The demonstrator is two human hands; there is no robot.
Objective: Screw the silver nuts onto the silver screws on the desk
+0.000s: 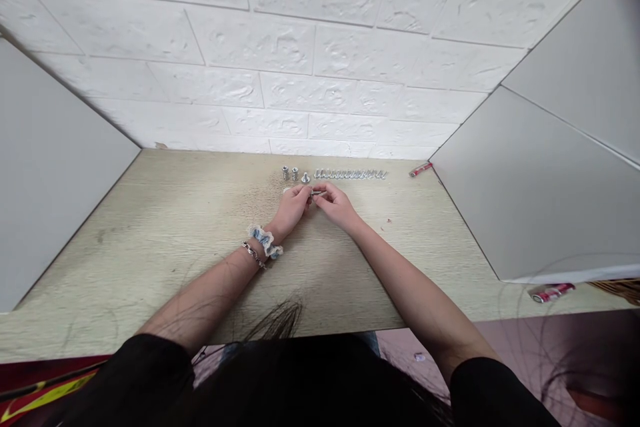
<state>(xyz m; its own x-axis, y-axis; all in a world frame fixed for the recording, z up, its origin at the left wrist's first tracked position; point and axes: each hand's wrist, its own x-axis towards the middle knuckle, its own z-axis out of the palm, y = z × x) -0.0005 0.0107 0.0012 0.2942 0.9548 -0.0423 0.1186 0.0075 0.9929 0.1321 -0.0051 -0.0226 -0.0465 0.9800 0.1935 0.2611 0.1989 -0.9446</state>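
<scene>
In the middle of the tabletop my left hand (294,208) and my right hand (338,205) meet, fingertips almost touching. Both are closed in a pinch on a small metal screw (317,193), whose ends are mostly hidden by the fingers. Just beyond them a single screw (305,177) stands on its broad flat head, shaft up. To its left are two upright threaded metal pieces, one (285,173) beside the other (295,174). A row of several silver screws (350,174) runs to the right along the back. Something small and whitish (287,191) shows partly behind my left hand.
The pale wooden tabletop (175,213) ends at a white brick-patterned wall (285,90). Grey panels bound it on the left (55,173) and right (540,180). A red battery-like cylinder (421,169) lies back right; another (553,293) lies near the front right edge.
</scene>
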